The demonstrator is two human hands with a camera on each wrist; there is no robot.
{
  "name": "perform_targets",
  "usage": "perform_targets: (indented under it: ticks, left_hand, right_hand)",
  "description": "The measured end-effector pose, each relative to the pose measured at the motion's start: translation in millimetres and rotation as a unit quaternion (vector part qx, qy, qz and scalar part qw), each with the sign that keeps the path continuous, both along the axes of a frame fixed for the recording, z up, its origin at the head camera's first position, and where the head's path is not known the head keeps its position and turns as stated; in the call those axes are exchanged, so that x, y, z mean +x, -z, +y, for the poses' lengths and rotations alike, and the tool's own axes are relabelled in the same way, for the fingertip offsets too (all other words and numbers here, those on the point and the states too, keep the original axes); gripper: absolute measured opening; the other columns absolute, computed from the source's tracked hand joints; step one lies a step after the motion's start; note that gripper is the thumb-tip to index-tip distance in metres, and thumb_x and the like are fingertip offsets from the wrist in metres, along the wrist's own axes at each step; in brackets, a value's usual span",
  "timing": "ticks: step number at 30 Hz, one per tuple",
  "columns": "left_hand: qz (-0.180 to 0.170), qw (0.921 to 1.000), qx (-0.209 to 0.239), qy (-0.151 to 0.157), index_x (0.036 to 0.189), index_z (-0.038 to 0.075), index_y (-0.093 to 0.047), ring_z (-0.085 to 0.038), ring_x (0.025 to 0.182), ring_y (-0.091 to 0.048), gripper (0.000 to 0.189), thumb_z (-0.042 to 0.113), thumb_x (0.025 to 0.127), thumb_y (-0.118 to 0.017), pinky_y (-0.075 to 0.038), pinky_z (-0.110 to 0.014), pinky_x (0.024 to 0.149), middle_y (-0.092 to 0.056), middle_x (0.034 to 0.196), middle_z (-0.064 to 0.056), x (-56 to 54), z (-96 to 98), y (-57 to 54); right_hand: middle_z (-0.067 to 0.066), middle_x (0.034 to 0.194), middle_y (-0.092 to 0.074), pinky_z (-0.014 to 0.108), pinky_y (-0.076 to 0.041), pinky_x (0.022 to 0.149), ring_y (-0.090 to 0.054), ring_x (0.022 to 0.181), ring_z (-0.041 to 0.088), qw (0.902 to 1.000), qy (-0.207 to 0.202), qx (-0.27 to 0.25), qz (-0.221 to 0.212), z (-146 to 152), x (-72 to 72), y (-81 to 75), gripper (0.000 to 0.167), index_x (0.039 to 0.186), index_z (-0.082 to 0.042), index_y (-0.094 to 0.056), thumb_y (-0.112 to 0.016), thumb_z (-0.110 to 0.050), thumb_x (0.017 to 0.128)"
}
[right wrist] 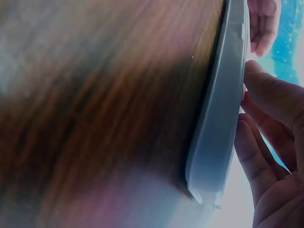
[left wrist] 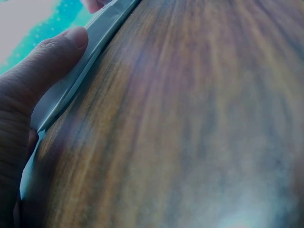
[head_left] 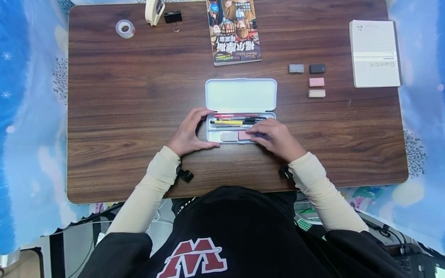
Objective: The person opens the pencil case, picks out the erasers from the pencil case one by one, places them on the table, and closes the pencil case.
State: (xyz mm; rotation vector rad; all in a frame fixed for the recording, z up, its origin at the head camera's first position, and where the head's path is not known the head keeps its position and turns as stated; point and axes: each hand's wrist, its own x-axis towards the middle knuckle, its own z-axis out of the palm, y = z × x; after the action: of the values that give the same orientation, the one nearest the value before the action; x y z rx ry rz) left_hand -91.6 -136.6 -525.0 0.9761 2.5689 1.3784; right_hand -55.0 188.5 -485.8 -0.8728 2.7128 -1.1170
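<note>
A white pencil case lies with its lid folded back on the table. Pens, one of them yellow, fill its rear compartment. My left hand grips the case's left end, fingers at the hinge side and thumb along the front edge. Over the right half of the case, my right hand pinches a pink eraser in the front compartment. A whitish eraser sits directly left of the pink one. Something dark shows under the right hand's fingers. In the right wrist view, the case's side wall stands beside the fingers.
Right of the lid lie a grey eraser, a black eraser, a pink block and a white block. A notebook is far right, a book behind. Tape, a binder clip and a stapler stand back left.
</note>
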Motion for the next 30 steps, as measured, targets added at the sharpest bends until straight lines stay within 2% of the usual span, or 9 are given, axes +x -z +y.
perform_targets:
  ticks: [7,12,17,20,23,27,30]
  left_hand:
    - [0.002,1.0000,0.001,-0.001,0.147,0.000,-0.049,-0.032,0.131,-0.052,0.104,0.026,0.064,-0.105,-0.043,-0.045,0.114,-0.052,0.143,-0.020,0.2,0.0,-0.5]
    - [0.001,1.0000,0.001,-0.001,0.147,0.001,-0.049,-0.032,0.131,-0.052,0.103,0.027,0.064,-0.105,-0.042,-0.045,0.114,-0.052,0.143,-0.020,0.2,1.1,-0.3]
    - [0.007,0.9999,0.010,0.000,0.147,0.001,-0.050,-0.032,0.130,-0.052,0.104,0.026,0.063,-0.105,-0.042,-0.044,0.114,-0.052,0.143,-0.020,0.4,0.9,0.6]
    - [0.010,0.9999,0.011,0.000,0.147,0.000,-0.049,-0.033,0.130,-0.052,0.103,0.025,0.063,-0.105,-0.042,-0.044,0.114,-0.052,0.142,-0.020,0.1,0.3,0.7]
    - [0.010,0.9999,0.010,0.001,0.147,0.000,-0.049,-0.033,0.131,-0.052,0.104,0.025,0.063,-0.105,-0.042,-0.044,0.114,-0.052,0.143,-0.021,-0.4,0.0,0.5]
    - [0.009,0.9999,0.009,0.003,0.147,-0.001,-0.049,-0.034,0.131,-0.051,0.105,0.026,0.063,-0.105,-0.041,-0.044,0.114,-0.052,0.143,-0.021,-0.6,0.2,0.5]
    - [0.010,0.9999,0.009,0.004,0.147,-0.001,-0.049,-0.034,0.131,-0.051,0.105,0.026,0.063,-0.105,-0.042,-0.045,0.114,-0.052,0.143,-0.022,-0.7,1.0,0.4]
  right_hand:
    - [0.012,0.111,-0.075,0.045,-0.057,0.094,-0.067,0.106,0.028,0.9988,-0.021,-0.006,0.043,-3.5,-1.1,3.7,0.025,0.114,-0.005,-0.080,-0.082,-0.001,0.089]
    - [0.012,0.109,-0.071,0.042,-0.057,0.094,-0.064,0.105,0.028,0.9968,-0.004,-0.032,0.073,2.2,-2.7,4.3,0.027,0.110,-0.004,-0.078,-0.081,0.004,0.085]
    - [0.017,0.110,-0.072,0.041,-0.056,0.099,-0.068,0.104,0.031,0.9941,0.071,-0.040,0.071,43.8,-14.4,-3.1,0.029,0.108,0.000,-0.076,-0.081,0.008,0.080]
    - [0.016,0.108,-0.073,0.031,-0.051,0.104,-0.067,0.103,0.030,0.9877,0.138,-0.022,0.069,82.7,-23.6,-1.9,0.027,0.104,0.000,-0.078,-0.079,0.009,0.079]
    - [0.013,0.103,-0.074,0.016,-0.043,0.098,-0.066,0.099,0.026,0.9790,0.193,0.005,0.066,118.7,-30.0,1.8,0.025,0.101,-0.002,-0.079,-0.077,0.009,0.079]
    - [0.011,0.099,-0.074,0.008,-0.040,0.087,-0.062,0.092,0.017,0.9711,0.231,0.023,0.056,151.6,-34.0,5.1,0.022,0.099,-0.002,-0.080,-0.073,0.009,0.081]
    - [0.011,0.101,-0.073,0.005,-0.043,0.085,-0.060,0.091,0.008,0.9713,0.232,0.026,0.043,164.8,-37.3,7.5,0.021,0.101,-0.001,-0.080,-0.072,0.009,0.084]
